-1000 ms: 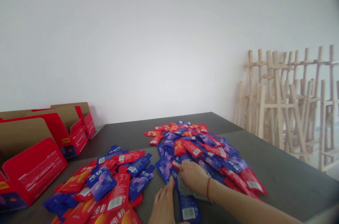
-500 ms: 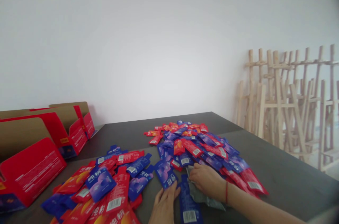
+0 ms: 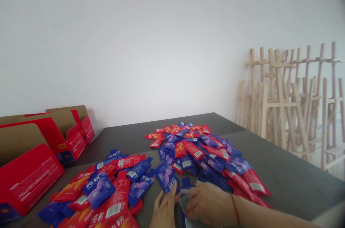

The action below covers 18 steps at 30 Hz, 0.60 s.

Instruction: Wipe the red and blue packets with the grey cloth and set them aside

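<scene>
My left hand (image 3: 165, 208) lies with its fingers stretched out, fingertips at the lower edge of a blue pouch (image 3: 165, 176) with purple fruit printed on it. Closed round a crumpled grey cloth (image 3: 184, 203), my right hand (image 3: 206, 203) is just to the right and wears a thin red cord at the wrist. Under the cloth lies another blue pouch (image 3: 185, 183), mostly covered, with its spout end showing. A heap of red and blue pouches (image 3: 192, 149) spreads beyond my right hand. To the left of my left hand is a second heap of pouches (image 3: 115, 195).
Open red cardboard display boxes (image 3: 32, 181) with brown insides stand along the left of the dark table (image 3: 129, 131). Behind the table is a white wall (image 3: 161, 41). Wooden easels (image 3: 280, 106) lean at the right, past the table's edge.
My right hand has moved down toward me with the grey cloth, over the blue pouch, uncovering more of the heap behind. My left hand has stayed nearly in place. The view has shifted slightly.
</scene>
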Available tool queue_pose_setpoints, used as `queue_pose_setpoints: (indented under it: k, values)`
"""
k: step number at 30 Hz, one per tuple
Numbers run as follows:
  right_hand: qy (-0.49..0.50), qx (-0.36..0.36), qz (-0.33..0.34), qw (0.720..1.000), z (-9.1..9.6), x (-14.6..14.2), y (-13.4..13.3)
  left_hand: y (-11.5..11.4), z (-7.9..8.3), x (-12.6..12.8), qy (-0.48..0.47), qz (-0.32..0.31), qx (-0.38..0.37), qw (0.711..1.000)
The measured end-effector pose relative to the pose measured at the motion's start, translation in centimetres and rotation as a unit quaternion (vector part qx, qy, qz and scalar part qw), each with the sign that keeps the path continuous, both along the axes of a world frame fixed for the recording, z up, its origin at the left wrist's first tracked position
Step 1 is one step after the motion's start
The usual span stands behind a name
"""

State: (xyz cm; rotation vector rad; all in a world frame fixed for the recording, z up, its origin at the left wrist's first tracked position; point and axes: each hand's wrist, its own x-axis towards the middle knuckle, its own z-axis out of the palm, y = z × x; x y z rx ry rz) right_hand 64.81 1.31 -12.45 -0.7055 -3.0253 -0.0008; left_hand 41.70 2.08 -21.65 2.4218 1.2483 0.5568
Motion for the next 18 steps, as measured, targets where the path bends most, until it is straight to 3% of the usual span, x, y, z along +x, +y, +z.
queue_pose_setpoints:
  k: [2,7,10,14,18]
  values:
    - [0.009,0.000,0.004,1.000,0.1,0.3,-0.5,-0.2,0.4,0.0,-0.006,-0.013,-0.010,1.000]
    - [0.004,0.049,-0.075,0.996,-0.3,-0.3,1.6,-1.1,2.8,0.5,-0.009,0.006,-0.027,1.000]
    - [-0.002,0.061,-0.050,0.997,-0.5,-1.3,1.7,-1.5,3.5,0.8,-0.005,0.040,-0.016,0.999]
    - [0.016,0.016,0.025,0.999,0.2,-1.6,-1.0,-1.2,2.3,0.7,-0.004,0.041,0.031,0.999]
    - [0.028,-0.046,0.016,0.998,1.2,0.3,-2.9,-0.8,1.1,0.1,-0.006,0.004,0.083,0.996]
